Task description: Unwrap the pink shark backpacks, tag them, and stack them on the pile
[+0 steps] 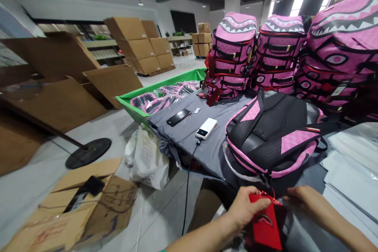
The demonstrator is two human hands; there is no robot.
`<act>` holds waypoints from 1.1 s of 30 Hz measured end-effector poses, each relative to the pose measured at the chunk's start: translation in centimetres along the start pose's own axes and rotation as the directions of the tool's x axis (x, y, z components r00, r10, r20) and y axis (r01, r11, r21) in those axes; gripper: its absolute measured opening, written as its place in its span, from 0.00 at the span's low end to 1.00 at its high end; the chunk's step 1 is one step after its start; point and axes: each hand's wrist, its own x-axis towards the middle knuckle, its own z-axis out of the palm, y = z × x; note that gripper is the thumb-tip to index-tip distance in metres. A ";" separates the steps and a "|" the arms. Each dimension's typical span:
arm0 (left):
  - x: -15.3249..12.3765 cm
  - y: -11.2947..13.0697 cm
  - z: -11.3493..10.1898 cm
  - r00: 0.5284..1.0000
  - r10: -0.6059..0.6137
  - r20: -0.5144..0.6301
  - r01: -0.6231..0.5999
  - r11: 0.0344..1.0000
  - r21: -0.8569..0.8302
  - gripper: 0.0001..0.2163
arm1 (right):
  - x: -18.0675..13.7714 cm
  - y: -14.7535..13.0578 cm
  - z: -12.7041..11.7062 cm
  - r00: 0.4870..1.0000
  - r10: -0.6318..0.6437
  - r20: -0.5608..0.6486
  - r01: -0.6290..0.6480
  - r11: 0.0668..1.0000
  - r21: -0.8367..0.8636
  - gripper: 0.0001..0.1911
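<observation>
At the bottom of the head view, my left hand (246,206) pinches the upper edge of a red hang tag (264,226) between thumb and fingers. The tag carries a small mouth-shaped print, and a thin red cord loops from its top. Just to the right, my right hand (305,202) is curled beside the cord; its fingertips are smeared, so whether it grips anything is unclear. Beyond both hands a pink and black backpack (271,130) lies with its straps facing up on the grey cloth-covered table (183,139).
Pink shark-mouth backpacks (233,55) stand along the table's far side. A white power bank (206,128) with a cable and a black phone (178,117) lie left. White plastic bags (351,173) are stacked right. A green bin (126,104) and an open carton (109,204) flank the table.
</observation>
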 end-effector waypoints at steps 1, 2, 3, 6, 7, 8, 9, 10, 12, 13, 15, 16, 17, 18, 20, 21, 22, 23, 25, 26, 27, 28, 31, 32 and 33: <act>-0.4 -0.7 0.5 0.999 0.033 -0.001 -0.033 0.999 0.007 0.32 | 1.6 -0.8 0.1 0.998 -0.005 0.067 -0.001 0.996 0.084 0.20; -0.7 -1.4 0.9 0.997 0.078 0.011 -0.078 0.997 0.026 0.30 | 2.7 -1.6 0.1 0.994 -0.005 0.107 -0.016 0.981 0.191 0.21; -1.1 -1.8 1.2 0.992 0.126 0.028 -0.127 0.990 0.068 0.28 | 3.5 -2.2 0.1 0.993 0.005 0.118 -0.040 0.953 0.300 0.22; -1.4 -2.5 1.9 0.966 0.246 0.083 -0.260 0.901 0.347 0.22 | 3.7 -3.2 -0.1 0.991 0.096 0.098 -0.132 0.863 0.489 0.26; -1.2 -2.7 2.1 0.955 0.274 0.112 -0.293 0.830 0.475 0.20 | 3.4 -3.3 -0.1 0.987 0.137 0.089 -0.163 0.852 0.497 0.27; -0.9 -2.9 2.3 0.944 0.298 0.144 -0.323 0.731 0.601 0.18 | 2.9 -3.4 -0.2 0.982 0.169 0.079 -0.186 0.852 0.489 0.29; -0.6 -3.2 2.5 0.930 0.321 0.180 -0.349 0.609 0.712 0.17 | 2.5 -3.6 -0.1 0.980 0.187 0.073 -0.199 0.859 0.472 0.30; -0.2 -3.5 2.7 0.911 0.348 0.222 -0.374 0.468 0.801 0.17 | 2.2 -3.7 0.0 0.978 0.200 0.056 -0.203 0.867 0.456 0.30; 0.4 -4.3 2.7 0.854 0.416 0.312 -0.415 0.183 0.892 0.19 | 1.7 -4.2 0.4 0.977 0.214 0.007 -0.197 0.885 0.422 0.28; 0.6 -4.5 2.5 0.805 0.471 0.361 -0.436 0.056 0.898 0.20 | 1.6 -4.5 0.8 0.974 0.224 -0.030 -0.194 0.895 0.401 0.27; 0.5 -4.1 1.7 0.647 0.617 0.449 -0.458 -0.157 0.875 0.20 | 1.6 -5.0 1.3 0.960 0.252 -0.118 -0.197 0.915 0.352 0.26; 0.4 -3.5 1.2 0.555 0.688 0.467 -0.443 -0.231 0.866 0.18 | 1.7 -5.2 1.5 0.953 0.261 -0.156 -0.198 0.922 0.332 0.25; 0.3 -2.6 0.7 0.466 0.748 0.473 -0.418 -0.285 0.863 0.15 | 1.8 -5.4 1.7 0.950 0.259 -0.174 -0.194 0.928 0.319 0.24; 0.2 -1.6 0.2 0.387 0.789 0.476 -0.391 -0.327 0.860 0.10 | 1.9 -5.4 1.8 0.949 0.258 -0.182 -0.193 0.931 0.311 0.22; 0.4 0.5 -0.3 0.293 0.821 0.489 -0.344 -0.387 0.856 0.06 | 2.1 -5.4 1.8 0.950 0.262 -0.172 -0.205 0.934 0.294 0.21; 0.7 1.4 -0.4 0.267 0.827 0.496 -0.332 -0.404 0.852 0.09 | 2.2 -5.3 1.7 0.950 0.264 -0.165 -0.211 0.936 0.283 0.20; 1.1 2.1 -0.4 0.248 0.829 0.501 -0.329 -0.414 0.849 0.09 | 2.2 -5.1 1.7 0.951 0.264 -0.161 -0.214 0.938 0.273 0.20; 1.5 2.7 -0.5 0.241 0.833 0.497 -0.332 -0.411 0.849 0.07 | 2.3 -4.9 1.7 0.953 0.260 -0.156 -0.213 0.941 0.265 0.20; 2.0 3.1 -0.8 0.246 0.878 0.411 -0.332 -0.322 0.887 0.04 | 2.3 -4.5 1.7 0.957 0.250 -0.146 -0.207 0.943 0.260 0.20; 2.0 3.0 -1.1 0.243 0.917 0.317 -0.324 -0.231 0.918 0.05 | 2.4 -4.3 1.6 0.958 0.250 -0.139 -0.208 0.943 0.261 0.21; 1.7 2.7 -1.5 0.235 0.953 0.193 -0.318 -0.112 0.942 0.06 | 2.4 -4.3 1.6 0.958 0.254 -0.132 -0.214 0.942 0.260 0.21; 1.3 2.3 -2.0 0.224 0.973 0.058 -0.327 0.019 0.945 0.07 | 2.4 -4.3 1.6 0.958 0.259 -0.125 -0.220 0.940 0.261 0.21; -0.8 0.4 -2.7 0.375 0.910 -0.178 -0.480 0.355 0.802 0.07 | 2.5 -4.5 1.4 0.963 0.253 -0.095 -0.216 0.932 0.289 0.22; -1.3 -0.4 -2.5 0.530 0.826 -0.191 -0.513 0.491 0.704 0.06 | 2.5 -4.5 1.3 0.966 0.243 -0.084 -0.207 0.930 0.303 0.21; -1.6 -1.0 -2.1 0.699 0.686 -0.201 -0.484 0.661 0.573 0.05 | 2.6 -4.6 1.2 0.970 0.230 -0.072 -0.196 0.927 0.318 0.21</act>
